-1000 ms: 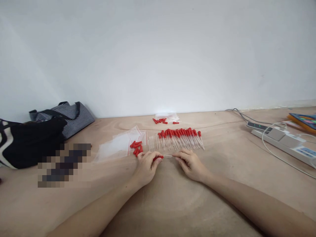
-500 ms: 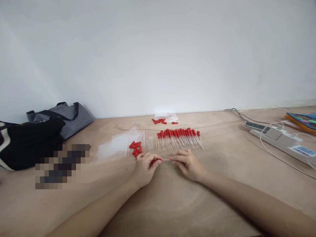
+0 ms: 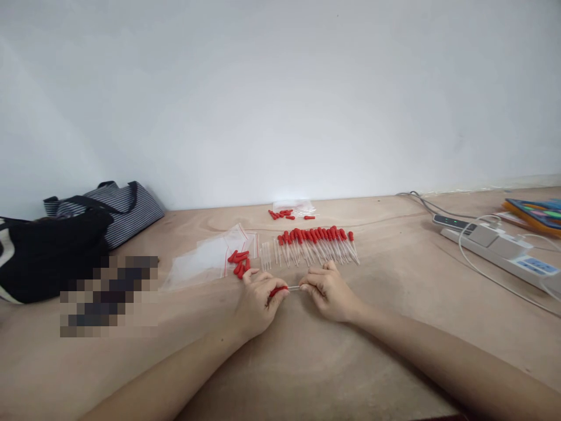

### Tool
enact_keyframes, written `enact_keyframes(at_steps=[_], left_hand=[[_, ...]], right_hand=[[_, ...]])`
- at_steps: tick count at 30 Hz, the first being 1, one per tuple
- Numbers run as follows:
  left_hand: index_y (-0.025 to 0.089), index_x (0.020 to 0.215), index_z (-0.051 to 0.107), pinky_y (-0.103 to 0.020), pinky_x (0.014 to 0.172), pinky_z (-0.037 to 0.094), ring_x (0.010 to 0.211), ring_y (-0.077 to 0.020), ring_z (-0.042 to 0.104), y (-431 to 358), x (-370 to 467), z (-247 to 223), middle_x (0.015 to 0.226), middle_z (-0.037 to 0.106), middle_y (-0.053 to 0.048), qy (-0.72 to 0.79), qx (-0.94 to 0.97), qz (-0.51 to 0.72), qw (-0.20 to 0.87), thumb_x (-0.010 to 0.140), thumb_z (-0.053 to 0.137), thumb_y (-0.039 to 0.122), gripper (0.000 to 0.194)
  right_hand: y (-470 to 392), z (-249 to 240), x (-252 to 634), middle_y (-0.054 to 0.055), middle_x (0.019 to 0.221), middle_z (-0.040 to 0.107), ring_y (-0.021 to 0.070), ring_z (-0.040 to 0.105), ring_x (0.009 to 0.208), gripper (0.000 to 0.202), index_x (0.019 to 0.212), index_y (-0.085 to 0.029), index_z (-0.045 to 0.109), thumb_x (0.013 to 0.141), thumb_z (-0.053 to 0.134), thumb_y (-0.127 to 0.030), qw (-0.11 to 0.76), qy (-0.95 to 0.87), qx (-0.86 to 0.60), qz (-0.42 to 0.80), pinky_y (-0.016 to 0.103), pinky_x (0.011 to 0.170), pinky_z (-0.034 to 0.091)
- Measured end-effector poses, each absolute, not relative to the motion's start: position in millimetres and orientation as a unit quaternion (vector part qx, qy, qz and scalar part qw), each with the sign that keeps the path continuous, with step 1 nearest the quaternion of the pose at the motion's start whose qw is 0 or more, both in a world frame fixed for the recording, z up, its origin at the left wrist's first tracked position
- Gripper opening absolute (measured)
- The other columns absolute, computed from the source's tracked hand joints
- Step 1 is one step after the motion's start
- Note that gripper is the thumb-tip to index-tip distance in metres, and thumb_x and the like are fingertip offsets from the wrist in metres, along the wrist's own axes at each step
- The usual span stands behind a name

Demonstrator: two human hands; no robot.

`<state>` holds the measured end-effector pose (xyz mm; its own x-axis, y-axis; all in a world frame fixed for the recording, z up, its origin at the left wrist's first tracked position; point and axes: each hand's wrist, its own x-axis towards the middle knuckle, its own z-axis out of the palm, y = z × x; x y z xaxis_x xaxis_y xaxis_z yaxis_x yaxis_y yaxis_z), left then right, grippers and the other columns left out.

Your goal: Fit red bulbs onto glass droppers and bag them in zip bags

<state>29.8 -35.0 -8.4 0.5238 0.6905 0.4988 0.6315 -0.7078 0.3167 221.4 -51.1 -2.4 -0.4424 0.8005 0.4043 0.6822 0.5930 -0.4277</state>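
My left hand (image 3: pixel 262 300) pinches a red rubber dropper bulb (image 3: pixel 279 290) between thumb and fingers. A clear glass pipette tube (image 3: pixel 294 287) runs from the bulb's mouth to my right hand (image 3: pixel 329 294), whose closed fingertips grip its other end. How deep the tube sits in the bulb I cannot tell. Just beyond my hands lies a row of droppers with red bulbs (image 3: pixel 318 235), their glass tips toward me. To its left are several bare glass tubes (image 3: pixel 266 256). Loose red bulbs (image 3: pixel 239 263) lie beyond my left hand, at the edge of clear zip bags (image 3: pixel 199 263).
More red bulbs (image 3: pixel 280 214) lie by a plastic bag (image 3: pixel 298 206) near the wall. A black bag (image 3: pixel 52 254) and a striped bag (image 3: pixel 135 216) stand at left. At right are a white power strip (image 3: pixel 499 251) with cables and a colourful case (image 3: pixel 532 216).
Both hands stay on the bulb and tube. My right fingers have curled in more tightly around the tube's end, and both hands have shifted slightly; the view has moved a little.
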Motion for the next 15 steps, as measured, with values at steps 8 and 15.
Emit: enact_keyframes(at_steps=[8,15], left_hand=[[0.021,0.073,0.057,-0.042,0.091,0.019,0.067,-0.0132,0.056,-37.9,30.4,-6.7,0.066,0.063,0.004,0.354,0.884,0.301,0.038,0.082,0.047,0.026,0.014],[0.022,0.077,0.059,-0.044,0.093,0.014,0.075,-0.015,0.056,-34.7,27.4,3.4,0.069,0.066,0.003,0.351,0.903,0.247,0.022,0.081,0.048,0.027,0.012]], right_hand=[[-48.0,-0.1,219.4,-0.003,0.061,0.059,0.0093,0.047,0.058,0.024,0.068,-0.018,0.06,0.082,0.04,-0.02,0.253,-0.819,-0.466,0.22,0.029,0.075,0.027],[-45.8,5.5,227.0,-0.003,0.063,0.06,0.0099,0.05,0.059,0.029,0.074,-0.02,0.062,0.086,0.037,-0.026,0.231,-0.846,-0.423,0.23,0.026,0.07,0.033]])
